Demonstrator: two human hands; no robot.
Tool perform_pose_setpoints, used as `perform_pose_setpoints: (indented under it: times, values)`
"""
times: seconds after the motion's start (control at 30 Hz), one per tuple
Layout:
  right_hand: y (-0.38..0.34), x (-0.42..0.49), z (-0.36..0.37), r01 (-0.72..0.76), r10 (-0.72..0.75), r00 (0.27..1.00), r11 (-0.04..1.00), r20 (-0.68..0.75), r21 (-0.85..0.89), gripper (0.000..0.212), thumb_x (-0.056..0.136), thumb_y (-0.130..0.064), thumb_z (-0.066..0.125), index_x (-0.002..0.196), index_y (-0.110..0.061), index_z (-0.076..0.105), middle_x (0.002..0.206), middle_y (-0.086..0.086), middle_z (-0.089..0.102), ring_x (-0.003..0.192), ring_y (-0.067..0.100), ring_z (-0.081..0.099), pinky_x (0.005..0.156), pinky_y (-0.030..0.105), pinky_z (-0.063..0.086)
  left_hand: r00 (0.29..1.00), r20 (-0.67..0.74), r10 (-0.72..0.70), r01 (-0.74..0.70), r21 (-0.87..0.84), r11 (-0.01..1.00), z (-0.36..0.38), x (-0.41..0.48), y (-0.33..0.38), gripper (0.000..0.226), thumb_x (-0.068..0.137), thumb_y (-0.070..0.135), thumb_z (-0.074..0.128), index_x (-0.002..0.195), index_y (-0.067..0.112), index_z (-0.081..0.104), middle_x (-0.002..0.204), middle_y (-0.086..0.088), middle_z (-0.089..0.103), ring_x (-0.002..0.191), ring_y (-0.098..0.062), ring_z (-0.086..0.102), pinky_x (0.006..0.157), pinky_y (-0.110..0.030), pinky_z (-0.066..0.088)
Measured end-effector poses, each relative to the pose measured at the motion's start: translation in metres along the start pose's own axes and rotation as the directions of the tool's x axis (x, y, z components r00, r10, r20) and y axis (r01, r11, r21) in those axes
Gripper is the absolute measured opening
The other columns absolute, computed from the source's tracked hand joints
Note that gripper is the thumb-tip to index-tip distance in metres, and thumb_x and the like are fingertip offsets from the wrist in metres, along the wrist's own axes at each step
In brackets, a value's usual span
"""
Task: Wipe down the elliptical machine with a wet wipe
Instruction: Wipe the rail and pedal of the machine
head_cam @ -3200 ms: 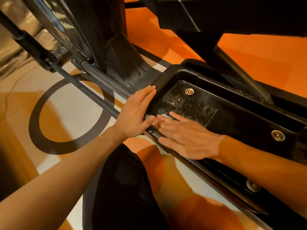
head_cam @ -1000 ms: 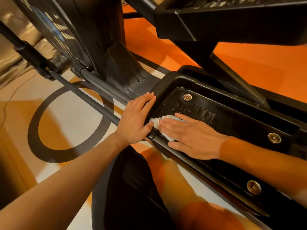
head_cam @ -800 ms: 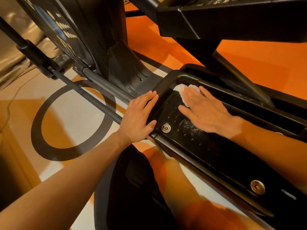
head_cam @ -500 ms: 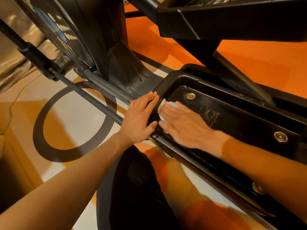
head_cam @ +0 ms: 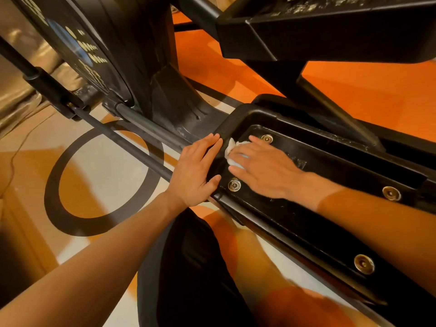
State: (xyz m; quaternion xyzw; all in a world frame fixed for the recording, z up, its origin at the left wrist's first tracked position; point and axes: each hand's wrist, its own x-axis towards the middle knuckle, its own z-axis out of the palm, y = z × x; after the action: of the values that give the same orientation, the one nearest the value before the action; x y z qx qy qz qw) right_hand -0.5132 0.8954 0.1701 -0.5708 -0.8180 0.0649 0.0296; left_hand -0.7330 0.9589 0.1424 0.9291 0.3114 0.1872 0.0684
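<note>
On my left, a dark ring marks the floor. My left hand lies flat, fingers straight, on the front rim of the elliptical's black pedal tray. Just right of it, the white wet wipe sits in the tray's front corner, pressed under my right hand, whose fingers are also straight.

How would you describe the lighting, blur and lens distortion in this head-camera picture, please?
Head view: a warm orange cast throughout; the black pedal loses detail in shadow, with small glints on its bolts; the right hand over the wet wipe looks slightly motion-softened, the left hand sharper; wide-angle stretch enlarges the forearms at the lower corners.
</note>
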Motion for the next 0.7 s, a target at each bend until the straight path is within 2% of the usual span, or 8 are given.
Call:
perform_pose_setpoints:
  times: [0.13,0.23,0.33,0.4,0.47,0.53,0.6,0.7]
  values:
    - [0.035,0.007,-0.004,-0.141,0.137,0.990,0.984,-0.041,-0.108,0.083,0.101,-0.060,-0.002,0.140,-0.013,0.055,0.142,0.005,0.058,0.139,0.019,0.046,0.128,0.039,0.013,1.000,0.020,-0.015,0.015,0.001,1.000,-0.001,0.000,0.000,0.095,0.101,0.073,0.007,0.155,0.004,0.043,0.159,-0.017,0.044,0.147,-0.030,0.039,0.112,-0.042,0.033]
    - [0.018,0.008,-0.002,-0.223,0.219,0.972,0.974,-0.085,-0.039,0.068,0.107,-0.051,0.011,0.141,-0.009,0.052,0.140,0.007,0.056,0.137,0.021,0.044,0.125,0.037,0.017,1.000,0.003,-0.012,0.012,-0.001,1.000,-0.001,0.000,0.000,0.094,0.101,0.072,0.007,0.154,0.003,0.045,0.158,-0.017,0.045,0.146,-0.030,0.040,0.110,-0.042,0.034]
    - [-0.023,-0.009,0.010,-0.077,0.080,0.996,0.995,-0.048,0.057,0.066,0.107,-0.049,0.012,0.148,-0.010,0.046,0.150,0.006,0.050,0.146,0.020,0.035,0.126,0.033,0.006,1.000,0.000,-0.011,0.011,-0.002,1.000,0.000,0.000,0.000,0.095,0.101,0.072,0.007,0.153,0.003,0.046,0.158,-0.018,0.045,0.145,-0.032,0.042,0.110,-0.043,0.036]
    - [-0.022,-0.015,0.011,0.001,-0.002,1.000,1.000,0.022,0.019,0.072,0.104,-0.049,0.004,0.153,-0.012,0.042,0.159,0.005,0.041,0.152,0.020,0.028,0.129,0.037,0.004,1.000,0.004,-0.014,0.014,0.002,1.000,-0.001,0.000,0.000,0.095,0.101,0.072,0.007,0.154,0.003,0.045,0.158,-0.018,0.045,0.145,-0.032,0.042,0.111,-0.043,0.035]
    - [0.002,-0.006,0.005,-0.013,0.016,0.999,0.997,0.036,-0.071,0.067,0.103,-0.043,0.006,0.144,-0.014,0.051,0.151,0.008,0.047,0.145,0.026,0.037,0.127,0.045,0.015,1.000,0.024,-0.007,0.007,0.007,1.000,-0.002,0.000,0.000,0.095,0.101,0.072,0.007,0.155,0.003,0.044,0.159,-0.018,0.044,0.146,-0.031,0.039,0.112,-0.042,0.034]
    - [0.030,0.004,-0.001,-0.125,0.124,0.992,0.986,-0.015,-0.106,0.056,0.108,-0.039,0.015,0.141,-0.014,0.053,0.142,0.009,0.053,0.137,0.028,0.046,0.125,0.047,0.021,0.999,0.042,-0.009,0.008,0.014,1.000,-0.004,0.000,0.001,0.094,0.101,0.072,0.008,0.156,0.003,0.042,0.160,-0.017,0.042,0.148,-0.031,0.038,0.112,-0.042,0.033]
    - [0.043,0.007,-0.002,-0.207,0.208,0.978,0.973,-0.004,-0.102,0.070,0.105,-0.051,0.006,0.148,-0.012,0.047,0.149,0.007,0.052,0.142,0.023,0.043,0.126,0.041,0.019,0.999,0.036,-0.017,0.016,0.014,1.000,-0.004,0.000,0.000,0.094,0.101,0.072,0.008,0.156,0.004,0.042,0.160,-0.016,0.042,0.148,-0.031,0.037,0.113,-0.043,0.033]
    - [0.032,-0.013,0.009,-0.265,0.265,0.964,0.961,-0.002,-0.084,0.089,0.098,-0.062,-0.006,0.159,-0.008,0.030,0.164,0.009,0.034,0.154,0.022,0.025,0.128,0.038,0.012,1.000,0.017,-0.011,0.011,0.002,1.000,-0.002,0.000,0.000,0.094,0.102,0.072,0.008,0.155,0.003,0.043,0.159,-0.017,0.043,0.148,-0.031,0.038,0.113,-0.042,0.032]
